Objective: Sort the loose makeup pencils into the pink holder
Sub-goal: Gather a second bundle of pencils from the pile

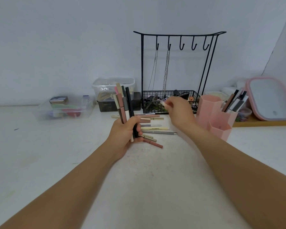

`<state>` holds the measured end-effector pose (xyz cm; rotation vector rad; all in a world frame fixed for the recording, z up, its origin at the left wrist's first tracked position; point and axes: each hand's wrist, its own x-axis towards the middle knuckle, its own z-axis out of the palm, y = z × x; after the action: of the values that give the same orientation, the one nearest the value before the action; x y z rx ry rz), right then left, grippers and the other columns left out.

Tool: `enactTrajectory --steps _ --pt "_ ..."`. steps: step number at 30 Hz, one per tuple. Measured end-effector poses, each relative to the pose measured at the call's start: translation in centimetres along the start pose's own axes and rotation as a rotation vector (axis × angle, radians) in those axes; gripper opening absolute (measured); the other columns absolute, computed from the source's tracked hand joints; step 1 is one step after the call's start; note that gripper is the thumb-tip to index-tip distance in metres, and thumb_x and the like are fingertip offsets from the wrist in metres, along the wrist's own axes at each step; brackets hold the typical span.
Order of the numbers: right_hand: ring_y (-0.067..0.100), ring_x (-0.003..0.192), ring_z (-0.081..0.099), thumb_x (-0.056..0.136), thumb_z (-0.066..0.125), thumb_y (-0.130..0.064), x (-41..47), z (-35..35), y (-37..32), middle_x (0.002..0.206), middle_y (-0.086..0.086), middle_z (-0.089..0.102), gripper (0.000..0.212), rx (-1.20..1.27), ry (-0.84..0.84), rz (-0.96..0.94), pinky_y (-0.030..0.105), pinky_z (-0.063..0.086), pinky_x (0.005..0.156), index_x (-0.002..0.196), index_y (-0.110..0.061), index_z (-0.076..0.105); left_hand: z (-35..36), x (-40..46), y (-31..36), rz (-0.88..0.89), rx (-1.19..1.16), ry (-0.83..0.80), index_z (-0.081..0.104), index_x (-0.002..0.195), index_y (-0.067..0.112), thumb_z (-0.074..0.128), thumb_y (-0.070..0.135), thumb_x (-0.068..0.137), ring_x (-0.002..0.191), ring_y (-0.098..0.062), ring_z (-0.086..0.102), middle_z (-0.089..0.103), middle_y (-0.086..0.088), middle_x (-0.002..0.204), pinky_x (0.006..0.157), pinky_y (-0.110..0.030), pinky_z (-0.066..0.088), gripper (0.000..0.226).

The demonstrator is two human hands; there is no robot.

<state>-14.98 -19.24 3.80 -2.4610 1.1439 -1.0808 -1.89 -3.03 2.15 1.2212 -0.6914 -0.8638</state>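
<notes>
My left hand (124, 132) grips an upright bundle of makeup pencils (123, 103), pink, brown, grey, white and black. Several loose pencils (153, 124) lie flat on the white table just right of that hand. My right hand (180, 111) hovers above them with its fingers pinched on one small pale pencil (164, 103), blurred. The pink holder (213, 113), made of hexagonal compartments, stands to the right of my right hand. Its right compartment holds several pencils (234, 101); the tall left one and the low front one show nothing inside.
A black wire jewellery stand (178, 71) with hooks, chains and a filled basket stands behind the pencils. Clear plastic boxes (64, 108) and a stacked tub (113, 87) sit at the back left. A pink-framed mirror (271, 100) leans at the far right on a wooden board.
</notes>
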Motion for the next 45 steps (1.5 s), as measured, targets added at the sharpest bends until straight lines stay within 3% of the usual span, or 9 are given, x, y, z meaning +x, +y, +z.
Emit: enactTrajectory --steps 3,10,16,20,24,28,34,39,45 --pt "0.008 0.077 0.059 0.101 0.058 -0.023 0.4 -1.7 -3.3 0.085 -0.006 0.063 0.013 0.245 0.022 -0.01 0.021 0.05 0.075 0.097 -0.013 0.067 -0.2 0.0 0.1 0.005 0.049 -0.006 0.058 0.078 0.013 0.065 0.021 0.096 0.052 -0.016 0.043 0.048 -0.002 0.056 0.039 -0.022 0.031 0.021" --pt "0.011 0.06 0.058 0.1 0.058 -0.01 0.1 -3.9 -7.5 0.082 0.009 0.061 0.012 1.026 -0.343 0.21 0.02 0.054 0.057 0.105 -0.001 0.065 -0.2 -0.1 0.3 -0.008 0.015 -0.026 0.061 0.068 0.02 0.073 0.032 0.092 0.045 -0.01 0.033 0.039 0.001 0.056 0.037 -0.019 0.022 0.029" --pt "0.013 0.064 0.06 0.102 0.055 -0.011 -0.6 -3.3 -8.0 0.085 0.011 0.061 0.022 1.094 -0.439 0.269 0.022 0.058 0.061 0.114 0.007 0.061 -0.4 0.0 0.2 -0.01 -0.031 -0.027 0.063 0.074 0.017 0.071 0.05 0.086 0.045 -0.009 0.033 0.043 0.001 0.056 0.034 -0.018 0.023 0.036" --pt "0.014 0.063 0.06 0.102 0.054 -0.008 -0.9 -2.9 -8.2 0.082 0.012 0.061 0.016 1.03 -0.429 0.245 0.026 0.062 0.063 0.111 0.005 0.06 -0.3 0.0 0.1 0.006 -0.03 -0.066 0.063 0.086 0.009 0.076 0.062 0.064 0.043 -0.01 0.033 0.044 -0.001 0.056 0.034 -0.018 0.022 0.059" --pt "0.015 0.061 0.061 0.101 0.056 -0.008 -1.4 -2.6 -8.5 0.076 0.01 0.058 0.008 1.077 -0.464 0.266 0.025 0.061 0.06 0.098 -0.002 0.061 -0.4 -0.1 -0.2 0.043 0.038 -0.087 0.06 0.073 0.016 0.086 0.037 0.069 0.042 -0.01 0.037 0.049 -0.003 0.057 0.035 -0.018 0.025 0.033" --pt "0.016 0.065 0.066 0.1 0.059 -0.014 -1.3 -2.3 -7.7 0.082 0.01 0.066 0.012 0.896 -0.499 0.256 0.027 0.062 0.063 0.098 -0.004 0.066 -0.3 -0.1 -0.4 0.028 0.086 -0.08 0.059 0.073 0.014 0.076 0.012 0.087 0.04 -0.01 0.042 0.051 -0.003 0.055 0.036 -0.018 0.026 0.022" --pt "0.005 0.066 0.061 0.087 0.076 -0.02 -0.6 -2.5 -4.7 0.075 -0.007 0.069 0.011 -0.077 -0.591 -0.09 0.019 0.048 0.063 0.09 -0.009 0.078 -0.4 0.3 -0.3 0.03 0.037 -0.035 0.057 0.08 0.013 0.068 0.007 0.091 0.051 -0.015 0.059 0.055 -0.004 0.059 0.036 -0.021 0.035 0.016" --pt "0.019 0.083 0.069 0.081 0.082 -0.017 -1.0 -1.5 -4.1 0.086 0.002 0.075 0.008 -0.217 -0.712 -0.071 0.03 0.056 0.076 0.086 -0.012 0.078 -0.5 0.5 -0.5 0.026 0.045 -0.027 0.051 0.079 0.016 0.067 0.009 0.093 0.047 -0.012 0.045 0.046 0.0 0.056 0.036 -0.02 0.028 0.022" --pt "0.019 0.076 0.067 0.09 0.072 -0.013 -0.7 -1.9 -3.9 0.081 0.004 0.073 0.009 -0.213 -0.701 -0.106 0.026 0.052 0.067 0.09 -0.005 0.076 -0.6 0.6 -0.4 0.014 0.017 -0.037 0.052 0.087 0.017 0.069 0.016 0.095 0.048 -0.011 0.039 0.042 0.002 0.057 0.035 -0.018 0.023 0.018"
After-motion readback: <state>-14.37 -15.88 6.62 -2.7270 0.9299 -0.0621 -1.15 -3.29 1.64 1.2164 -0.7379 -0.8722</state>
